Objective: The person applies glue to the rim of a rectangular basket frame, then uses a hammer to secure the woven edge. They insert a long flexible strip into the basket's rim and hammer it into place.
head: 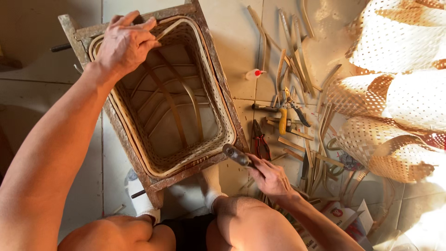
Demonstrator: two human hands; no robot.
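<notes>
A woven bamboo basket sits inside a rough wooden frame on the tiled floor, between my knees. My left hand presses down on the basket's far left rim, fingers curled over a bamboo strip there. My right hand grips the handle of a hammer, whose metal head hovers just beside the frame's near right corner. Curved bamboo ribs cross the basket's inside.
Loose bamboo strips, yellow-handled pliers, red-handled cutters and a small glue bottle lie on the floor to the right. Several woven baskets are piled at far right. My socked feet rest under the frame.
</notes>
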